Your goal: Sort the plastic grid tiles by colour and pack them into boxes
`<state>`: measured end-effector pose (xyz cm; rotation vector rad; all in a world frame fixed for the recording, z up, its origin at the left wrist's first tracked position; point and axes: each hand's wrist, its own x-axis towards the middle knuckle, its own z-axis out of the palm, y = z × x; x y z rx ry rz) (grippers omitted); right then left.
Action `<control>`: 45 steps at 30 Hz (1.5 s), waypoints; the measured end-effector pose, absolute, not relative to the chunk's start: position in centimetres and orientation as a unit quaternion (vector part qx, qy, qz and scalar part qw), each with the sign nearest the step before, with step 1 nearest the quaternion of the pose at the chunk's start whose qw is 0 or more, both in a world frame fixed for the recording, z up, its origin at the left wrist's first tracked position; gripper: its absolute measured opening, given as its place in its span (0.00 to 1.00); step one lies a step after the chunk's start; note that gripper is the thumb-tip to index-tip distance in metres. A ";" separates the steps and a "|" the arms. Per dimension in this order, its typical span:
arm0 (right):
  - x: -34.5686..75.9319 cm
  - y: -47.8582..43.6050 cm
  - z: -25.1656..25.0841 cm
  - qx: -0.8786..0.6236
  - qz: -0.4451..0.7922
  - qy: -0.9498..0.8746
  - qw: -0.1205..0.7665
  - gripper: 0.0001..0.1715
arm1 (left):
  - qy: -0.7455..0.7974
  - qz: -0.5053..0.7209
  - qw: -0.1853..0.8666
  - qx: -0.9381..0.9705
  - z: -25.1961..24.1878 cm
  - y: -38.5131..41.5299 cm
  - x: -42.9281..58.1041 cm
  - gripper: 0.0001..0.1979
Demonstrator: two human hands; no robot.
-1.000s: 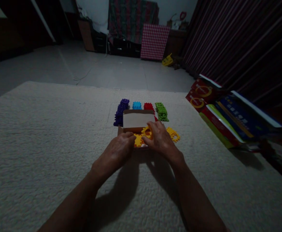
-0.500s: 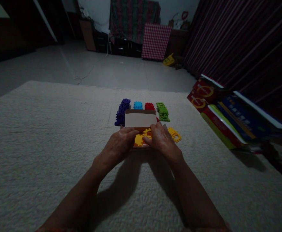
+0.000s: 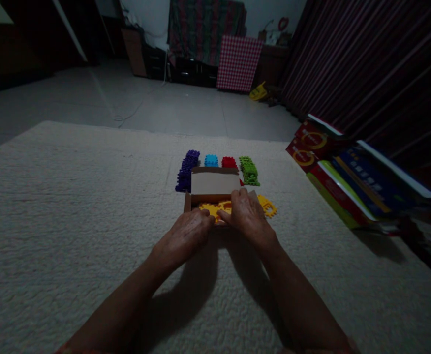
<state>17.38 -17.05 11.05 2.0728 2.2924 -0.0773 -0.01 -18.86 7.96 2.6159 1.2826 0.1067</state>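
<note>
A small cardboard box [image 3: 188,200] lies open with its lid raised at the far side. Yellow toothed plastic pieces [image 3: 225,205] lie inside it. At the front left of the box, my left hand [image 3: 195,228] has its fingers closed on a yellow toothed piece [image 3: 211,210]. My right hand [image 3: 248,212] reaches over the box's right part, its fingers curled and its thumb against yellow pieces; its palm hides what lies beneath. More yellow pieces [image 3: 267,205] stick out just right of that hand.
Behind the box stand rows of purple pieces [image 3: 188,169], blue pieces [image 3: 211,160], red pieces [image 3: 229,162] and green pieces [image 3: 249,170]. Large printed cartons [image 3: 370,177] are at the right of the pale quilted mat [image 3: 90,196]. A dark curtain [image 3: 348,64] hangs beyond.
My left hand has drawn back toward me to the box's front edge, uncovering its left wall and more of the yellow pieces. My right hand has barely moved.
</note>
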 end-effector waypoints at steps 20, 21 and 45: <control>19.0 -15.0 10.8 0.561 -0.118 0.817 0.057 0.11 | 0.440 -0.012 0.154 0.885 9.7 -18.6 1.3 0.15; 19.1 -15.0 10.8 0.562 -0.117 0.817 0.056 0.11 | 0.441 -0.014 0.152 0.885 9.7 -18.7 1.3 0.15; 16.6 -14.3 12.1 0.534 -0.135 0.831 0.080 0.21 | 0.431 0.048 0.071 0.898 10.7 -17.6 -1.8 0.08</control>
